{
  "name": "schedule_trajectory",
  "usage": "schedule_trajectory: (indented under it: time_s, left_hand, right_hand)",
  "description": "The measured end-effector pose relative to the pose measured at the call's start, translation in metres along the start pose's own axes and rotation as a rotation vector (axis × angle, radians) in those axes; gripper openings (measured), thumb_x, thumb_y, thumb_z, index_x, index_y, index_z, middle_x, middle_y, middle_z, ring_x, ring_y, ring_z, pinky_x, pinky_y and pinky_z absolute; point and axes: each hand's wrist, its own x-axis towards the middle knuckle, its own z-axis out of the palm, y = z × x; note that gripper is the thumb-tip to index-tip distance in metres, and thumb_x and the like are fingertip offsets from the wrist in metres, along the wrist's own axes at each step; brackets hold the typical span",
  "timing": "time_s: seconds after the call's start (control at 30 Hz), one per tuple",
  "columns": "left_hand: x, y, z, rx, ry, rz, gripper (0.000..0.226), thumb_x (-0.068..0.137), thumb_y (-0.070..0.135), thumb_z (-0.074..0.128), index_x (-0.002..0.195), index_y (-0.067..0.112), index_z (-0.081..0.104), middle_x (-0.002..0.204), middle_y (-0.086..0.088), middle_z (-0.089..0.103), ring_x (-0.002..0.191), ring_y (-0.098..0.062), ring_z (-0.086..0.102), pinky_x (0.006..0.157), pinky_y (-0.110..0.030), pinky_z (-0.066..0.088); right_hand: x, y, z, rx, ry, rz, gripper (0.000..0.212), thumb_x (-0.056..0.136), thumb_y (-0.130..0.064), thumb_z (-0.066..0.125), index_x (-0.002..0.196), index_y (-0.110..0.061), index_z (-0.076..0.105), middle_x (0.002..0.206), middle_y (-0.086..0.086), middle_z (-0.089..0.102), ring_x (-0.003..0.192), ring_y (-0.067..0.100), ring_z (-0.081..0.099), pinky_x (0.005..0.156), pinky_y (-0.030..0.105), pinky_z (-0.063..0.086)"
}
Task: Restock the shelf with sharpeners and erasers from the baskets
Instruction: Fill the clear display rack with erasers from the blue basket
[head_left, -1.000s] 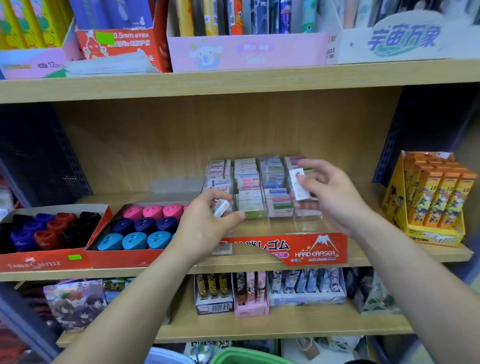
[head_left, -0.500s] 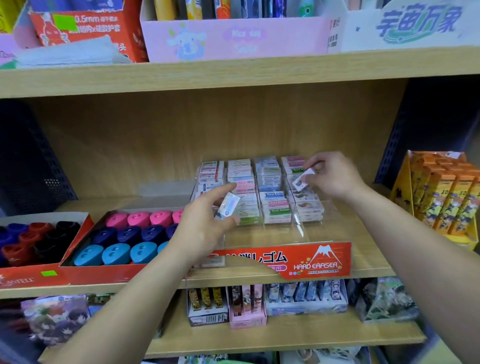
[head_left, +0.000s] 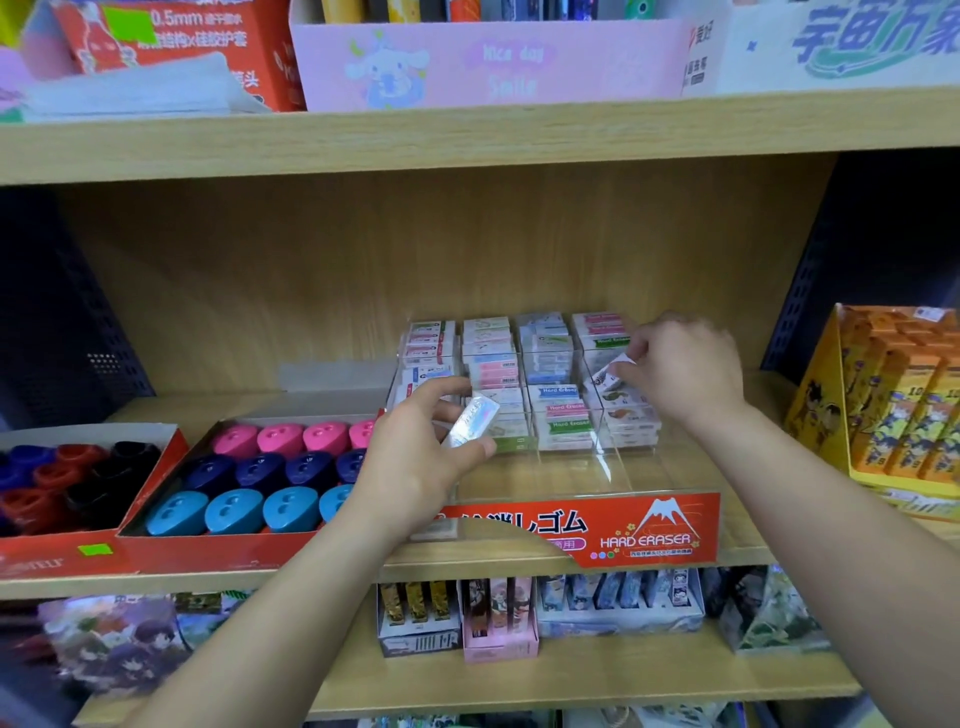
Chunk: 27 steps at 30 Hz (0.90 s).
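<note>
A clear eraser display box (head_left: 660, 488) with a red "HARD ERASER" front stands on the middle shelf, its four columns stacked with wrapped erasers (head_left: 550, 374). My left hand (head_left: 415, 457) pinches a shiny wrapped eraser (head_left: 470, 427) over the box's left columns. My right hand (head_left: 680, 369) pinches another small white eraser (head_left: 605, 371) tilted above the rightmost column. Two red trays of sharpeners sit to the left: pink, navy and blue ones (head_left: 260, 478), and dark red, blue and black ones (head_left: 67, 478). No basket is in view.
An orange display box (head_left: 898, 400) stands at the right of the shelf. The upper shelf (head_left: 467, 140) hangs close overhead with pink and red boxes. The lower shelf holds small card packs (head_left: 498, 618). Bare shelf board (head_left: 332, 400) lies behind the sharpener trays.
My right hand has carried its eraser back and down toward the rightmost column. My left hand has lifted its eraser slightly over the left columns. The camera has moved closer.
</note>
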Motion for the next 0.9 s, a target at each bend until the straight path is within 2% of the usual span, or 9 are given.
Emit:
schedule_trajectory:
  time_s: [0.07, 0.13, 0.23, 0.3, 0.37, 0.5, 0.63, 0.73, 0.9]
  left_hand:
    - [-0.002, 0.003, 0.0, -0.022, 0.021, -0.017, 0.042, 0.08, 0.023, 0.086, 0.111, 0.035, 0.061, 0.1, 0.014, 0.07, 0.09, -0.012, 0.068, 0.068, -0.026, 0.058]
    - [-0.005, 0.006, -0.002, -0.084, 0.04, -0.02, 0.038, 0.079, 0.02, 0.088, 0.105, 0.033, 0.063, 0.094, 0.011, 0.073, 0.085, -0.013, 0.07, 0.063, -0.023, 0.058]
    - [-0.01, 0.01, -0.008, -0.182, 0.058, 0.003, 0.037, 0.078, 0.014, 0.087, 0.102, 0.035, 0.068, 0.092, 0.008, 0.075, 0.087, -0.015, 0.071, 0.064, -0.021, 0.057]
    - [-0.013, 0.013, -0.011, -0.21, 0.073, 0.029, 0.038, 0.078, 0.013, 0.087, 0.102, 0.038, 0.071, 0.094, 0.008, 0.075, 0.09, -0.016, 0.072, 0.072, -0.027, 0.06]
    - [-0.017, 0.019, -0.013, -0.21, 0.08, 0.049, 0.038, 0.079, 0.012, 0.086, 0.103, 0.039, 0.073, 0.096, 0.011, 0.076, 0.092, -0.016, 0.071, 0.077, -0.03, 0.061]
    - [-0.025, 0.03, -0.016, -0.22, 0.067, 0.101, 0.038, 0.08, 0.01, 0.085, 0.106, 0.035, 0.074, 0.097, 0.017, 0.076, 0.094, -0.008, 0.071, 0.082, -0.028, 0.058]
    - [-0.035, 0.033, -0.021, -0.255, 0.112, 0.095, 0.037, 0.079, 0.006, 0.084, 0.108, 0.026, 0.072, 0.097, 0.012, 0.076, 0.087, -0.001, 0.07, 0.077, -0.019, 0.056]
    - [-0.039, 0.029, -0.025, -0.251, 0.164, 0.063, 0.033, 0.08, 0.007, 0.085, 0.102, 0.026, 0.071, 0.096, 0.006, 0.074, 0.08, -0.007, 0.068, 0.072, -0.018, 0.055]
    - [-0.042, 0.027, -0.028, 0.05, 0.119, 0.049, 0.03, 0.085, 0.016, 0.082, 0.109, 0.029, 0.07, 0.103, 0.013, 0.072, 0.1, -0.004, 0.068, 0.092, -0.024, 0.056]
  right_hand:
    - [-0.003, -0.001, 0.001, -0.05, -0.018, 0.01, 0.013, 0.086, -0.035, 0.073, 0.087, -0.023, 0.076, 0.102, 0.005, 0.063, 0.103, 0.031, 0.056, 0.084, 0.041, 0.047]
    - [-0.006, -0.004, -0.001, -0.032, -0.042, 0.034, 0.011, 0.089, -0.025, 0.067, 0.088, -0.023, 0.078, 0.101, 0.005, 0.061, 0.102, 0.03, 0.056, 0.083, 0.041, 0.048]
    - [-0.014, -0.013, -0.012, 0.16, 0.011, 0.016, 0.014, 0.093, -0.02, 0.064, 0.096, -0.025, 0.077, 0.103, 0.001, 0.064, 0.098, 0.025, 0.059, 0.079, 0.037, 0.049]
    - [-0.024, -0.031, -0.028, 0.408, -0.016, -0.035, 0.013, 0.095, -0.022, 0.065, 0.099, -0.027, 0.076, 0.1, -0.008, 0.064, 0.087, 0.009, 0.062, 0.072, 0.026, 0.047]
    - [-0.04, -0.056, -0.046, 0.728, -0.179, -0.101, 0.01, 0.096, -0.026, 0.067, 0.099, -0.033, 0.073, 0.095, -0.017, 0.067, 0.078, -0.003, 0.063, 0.069, 0.014, 0.047]
    - [-0.066, -0.092, -0.056, 1.123, -0.47, -0.139, 0.022, 0.096, -0.02, 0.067, 0.118, -0.022, 0.07, 0.093, -0.002, 0.075, 0.076, 0.011, 0.071, 0.069, 0.022, 0.054]
    - [-0.072, -0.101, -0.055, 1.249, -0.451, -0.101, 0.024, 0.095, -0.007, 0.068, 0.116, -0.018, 0.067, 0.079, 0.005, 0.074, 0.071, 0.016, 0.071, 0.068, 0.024, 0.053]
    - [-0.075, -0.099, -0.055, 1.275, -0.475, -0.056, 0.019, 0.094, -0.007, 0.069, 0.111, -0.015, 0.067, 0.08, 0.005, 0.073, 0.073, 0.019, 0.07, 0.069, 0.031, 0.057]
    - [-0.076, -0.087, -0.054, 1.171, -0.421, -0.009, 0.017, 0.086, -0.008, 0.078, 0.098, -0.017, 0.072, 0.085, -0.009, 0.073, 0.072, 0.014, 0.064, 0.072, 0.03, 0.057]
